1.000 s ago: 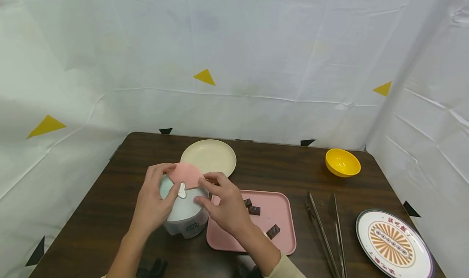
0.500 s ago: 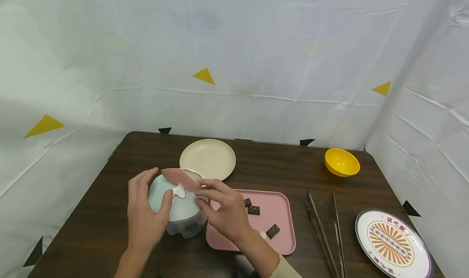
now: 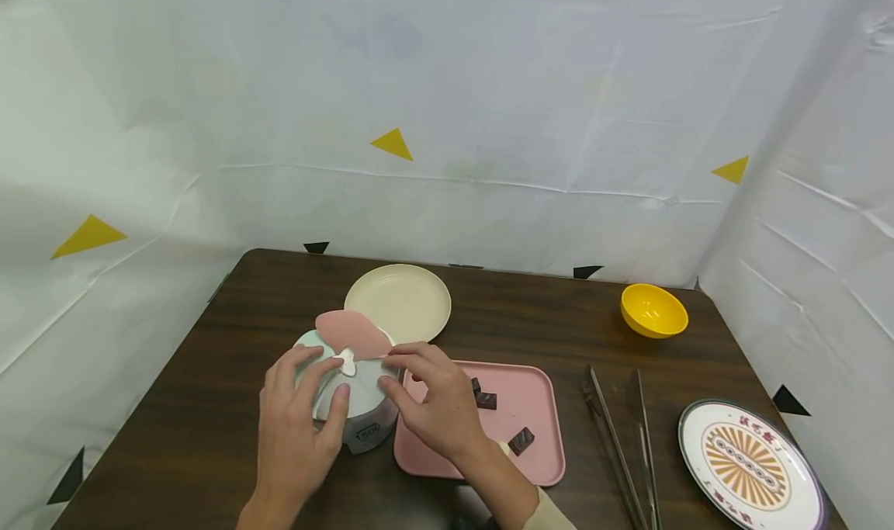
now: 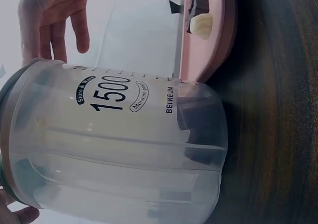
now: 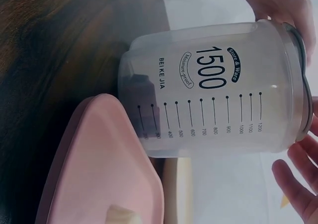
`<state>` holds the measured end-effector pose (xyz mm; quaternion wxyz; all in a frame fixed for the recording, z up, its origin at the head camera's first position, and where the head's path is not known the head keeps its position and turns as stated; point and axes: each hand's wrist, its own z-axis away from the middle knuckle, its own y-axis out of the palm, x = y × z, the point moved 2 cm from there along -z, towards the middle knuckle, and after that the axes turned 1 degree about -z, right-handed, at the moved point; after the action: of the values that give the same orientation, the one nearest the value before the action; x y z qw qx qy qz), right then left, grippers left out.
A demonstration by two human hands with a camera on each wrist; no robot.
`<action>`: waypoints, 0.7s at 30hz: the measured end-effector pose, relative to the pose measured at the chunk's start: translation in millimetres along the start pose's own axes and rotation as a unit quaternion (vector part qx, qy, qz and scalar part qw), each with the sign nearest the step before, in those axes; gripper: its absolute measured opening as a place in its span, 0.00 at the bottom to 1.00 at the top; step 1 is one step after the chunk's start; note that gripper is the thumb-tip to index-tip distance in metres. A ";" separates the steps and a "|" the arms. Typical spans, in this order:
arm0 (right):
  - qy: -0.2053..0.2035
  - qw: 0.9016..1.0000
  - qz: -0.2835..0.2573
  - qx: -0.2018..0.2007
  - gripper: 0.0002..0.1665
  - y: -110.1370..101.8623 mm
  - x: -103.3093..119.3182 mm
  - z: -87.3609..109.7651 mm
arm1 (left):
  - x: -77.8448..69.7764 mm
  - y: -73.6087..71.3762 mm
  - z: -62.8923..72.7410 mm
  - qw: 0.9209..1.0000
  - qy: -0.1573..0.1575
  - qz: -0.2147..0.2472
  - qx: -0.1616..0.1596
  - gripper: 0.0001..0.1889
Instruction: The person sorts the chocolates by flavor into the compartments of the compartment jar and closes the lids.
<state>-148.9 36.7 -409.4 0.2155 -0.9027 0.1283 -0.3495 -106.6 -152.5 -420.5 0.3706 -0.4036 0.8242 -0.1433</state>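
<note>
On the table (image 3: 188, 437), a jar (image 3: 370, 431), pink flap (image 3: 349, 332) up

The left hand (image 3: 296, 429) spreads its fingers over the lid (image 3: 366, 394). The right hand (image 3: 436, 398) has thumb and fingers apart near it. Beside the jar sits the pink tray (image 3: 538, 398). It looks like lid work; next likely needs a gentle finger on the flap.

Left hand (image 3: 296, 421): from beside the lid (image 3: 366, 390) half a second ago to over it
Pink flap (image 3: 352, 334): shows a broader face now
White clasp (image 3: 347, 361): turned from the table's (image 3: 195, 421) left edge toward its near edge
</note>
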 end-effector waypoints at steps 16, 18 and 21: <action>-0.068 0.997 0.028 0.029 0.15 -0.1 9.9 8.3 | 1.8 -5.2 -6.9 1.000 0.025 0.009 0.010 0.14; -0.075 0.996 0.030 0.027 0.15 -0.6 12.4 9.5 | 1.1 -4.8 -6.9 1.000 0.024 0.002 0.014 0.13; -0.088 0.996 0.023 0.027 0.16 -0.4 16.6 11.4 | 0.8 -3.8 -6.8 1.000 0.017 -0.008 0.024 0.14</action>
<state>-129.1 34.1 -407.2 0.2583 -0.9205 0.1206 -0.2672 -109.7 -155.9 -414.2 0.3645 -0.3989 0.8235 -0.1727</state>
